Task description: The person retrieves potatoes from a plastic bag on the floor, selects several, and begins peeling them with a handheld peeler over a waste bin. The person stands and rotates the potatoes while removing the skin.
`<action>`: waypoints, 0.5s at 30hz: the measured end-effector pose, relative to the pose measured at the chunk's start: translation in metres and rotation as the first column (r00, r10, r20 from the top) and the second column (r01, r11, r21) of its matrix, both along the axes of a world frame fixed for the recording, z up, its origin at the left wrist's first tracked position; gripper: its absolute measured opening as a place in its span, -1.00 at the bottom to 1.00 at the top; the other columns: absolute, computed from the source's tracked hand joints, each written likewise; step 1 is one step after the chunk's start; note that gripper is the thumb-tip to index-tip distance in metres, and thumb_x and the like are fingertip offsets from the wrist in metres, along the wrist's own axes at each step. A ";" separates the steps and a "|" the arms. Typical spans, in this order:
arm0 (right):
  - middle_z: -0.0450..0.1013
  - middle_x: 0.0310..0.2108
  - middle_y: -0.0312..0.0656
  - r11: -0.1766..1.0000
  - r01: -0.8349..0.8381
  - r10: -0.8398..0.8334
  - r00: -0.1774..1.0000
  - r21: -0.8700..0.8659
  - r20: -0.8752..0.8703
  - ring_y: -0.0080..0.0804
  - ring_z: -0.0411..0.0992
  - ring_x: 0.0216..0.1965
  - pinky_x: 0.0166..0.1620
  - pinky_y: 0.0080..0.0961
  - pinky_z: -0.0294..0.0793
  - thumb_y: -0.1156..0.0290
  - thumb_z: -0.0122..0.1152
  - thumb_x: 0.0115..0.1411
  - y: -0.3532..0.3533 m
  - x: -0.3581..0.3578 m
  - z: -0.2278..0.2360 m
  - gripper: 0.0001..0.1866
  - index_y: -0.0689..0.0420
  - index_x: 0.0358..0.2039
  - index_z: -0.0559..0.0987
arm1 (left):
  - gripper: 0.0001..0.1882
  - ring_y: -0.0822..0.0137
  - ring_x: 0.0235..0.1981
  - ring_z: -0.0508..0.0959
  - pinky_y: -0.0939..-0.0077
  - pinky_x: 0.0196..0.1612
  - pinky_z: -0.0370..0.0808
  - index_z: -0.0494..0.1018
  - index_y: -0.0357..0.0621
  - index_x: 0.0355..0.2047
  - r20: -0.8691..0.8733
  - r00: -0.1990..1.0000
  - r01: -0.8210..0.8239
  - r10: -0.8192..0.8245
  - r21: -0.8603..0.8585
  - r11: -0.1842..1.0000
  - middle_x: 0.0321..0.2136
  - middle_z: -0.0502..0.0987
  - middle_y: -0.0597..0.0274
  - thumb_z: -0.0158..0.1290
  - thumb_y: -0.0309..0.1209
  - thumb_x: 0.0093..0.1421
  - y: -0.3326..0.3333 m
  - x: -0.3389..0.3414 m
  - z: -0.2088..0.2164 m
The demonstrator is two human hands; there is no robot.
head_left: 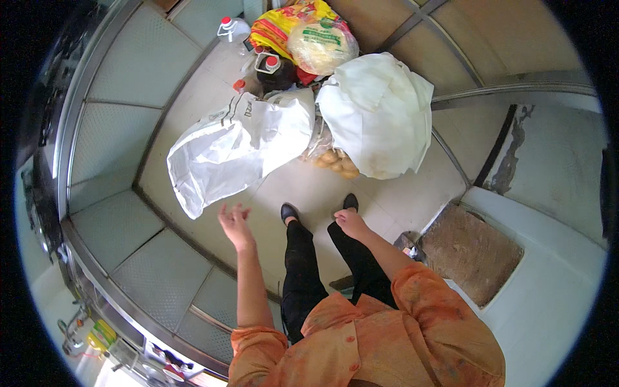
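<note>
The left hand (pixel 233 222) is held with its grip spread and empty, nearest the left white sack (pixel 225 151) just ahead of it, while the right hand (pixel 351 224) is curled loosely with nothing held. Two white sacks are counted, the second (pixel 380 113) ahead of the right hand, with three capped bottles (pixel 274 68) beyond. Bare floor (pixel 303 187) is left between grip and sacks.

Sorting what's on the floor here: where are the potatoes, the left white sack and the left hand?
potatoes (pixel 335 162), head view, on the pile's middle
left white sack (pixel 238 145), head view, on its creased middle
left hand (pixel 233 222), head view, on the palm
</note>
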State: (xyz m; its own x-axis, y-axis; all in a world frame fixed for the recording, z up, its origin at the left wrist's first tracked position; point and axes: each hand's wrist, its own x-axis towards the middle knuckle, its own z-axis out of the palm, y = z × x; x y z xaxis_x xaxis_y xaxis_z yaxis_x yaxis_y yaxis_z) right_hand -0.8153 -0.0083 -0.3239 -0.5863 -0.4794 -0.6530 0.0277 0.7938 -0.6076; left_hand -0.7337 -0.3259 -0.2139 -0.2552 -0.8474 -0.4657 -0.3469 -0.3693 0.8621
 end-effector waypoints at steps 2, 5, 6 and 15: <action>0.55 -0.25 -0.02 0.998 -0.031 0.030 0.999 -0.048 -0.015 -0.17 0.53 -0.19 -0.14 -0.36 0.50 0.36 0.11 0.18 -0.007 -0.002 0.003 -0.76 0.19 -0.20 0.57 | -0.59 0.31 -0.39 0.58 0.48 -0.24 0.53 0.14 -0.36 0.09 -0.012 0.999 -0.035 0.037 0.132 0.991 -0.25 0.52 0.01 -0.06 -0.49 0.27 0.042 0.022 -0.005; 0.55 -0.26 -0.02 0.996 -0.070 0.069 0.997 -0.048 -0.036 -0.14 0.53 -0.21 -0.14 -0.33 0.50 0.35 0.10 0.18 0.000 -0.005 -0.013 -0.77 0.17 -0.19 0.57 | -0.56 0.30 -0.39 0.56 0.53 -0.30 0.50 0.16 -0.28 0.09 0.008 0.997 -0.077 0.078 0.335 0.939 -0.22 0.52 0.03 0.00 -0.49 0.23 0.097 0.050 -0.023; 0.55 -0.26 -0.02 0.996 -0.089 0.088 0.995 -0.016 -0.041 -0.13 0.53 -0.21 -0.13 -0.32 0.50 0.35 0.09 0.19 0.004 -0.009 -0.013 -0.77 0.16 -0.19 0.57 | -0.57 0.31 -0.40 0.57 0.54 -0.31 0.49 0.17 -0.28 0.08 0.016 0.997 -0.082 0.081 0.366 0.927 -0.23 0.52 0.04 0.00 -0.49 0.23 0.114 0.055 -0.028; 0.54 -0.27 0.00 0.985 -0.007 0.038 0.983 0.171 -0.177 -0.02 0.49 -0.20 -0.13 -0.19 0.46 0.35 0.04 0.19 0.064 -0.031 -0.026 -0.79 0.11 -0.24 0.59 | -0.62 0.35 -0.39 0.57 0.52 -0.24 0.51 0.23 -0.34 0.05 -0.073 0.994 0.106 -0.080 0.474 0.874 -0.34 0.53 0.15 -0.02 -0.47 0.26 0.177 0.053 -0.090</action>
State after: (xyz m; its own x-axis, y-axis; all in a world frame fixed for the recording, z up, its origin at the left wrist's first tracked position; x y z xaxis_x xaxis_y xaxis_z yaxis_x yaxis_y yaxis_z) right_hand -0.8461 0.0553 -0.3501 -0.6912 -0.3859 -0.6110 -0.0884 0.8843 -0.4584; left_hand -0.6803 -0.1485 -0.3035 -0.3553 -0.4967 -0.7918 -0.3617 -0.7081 0.6065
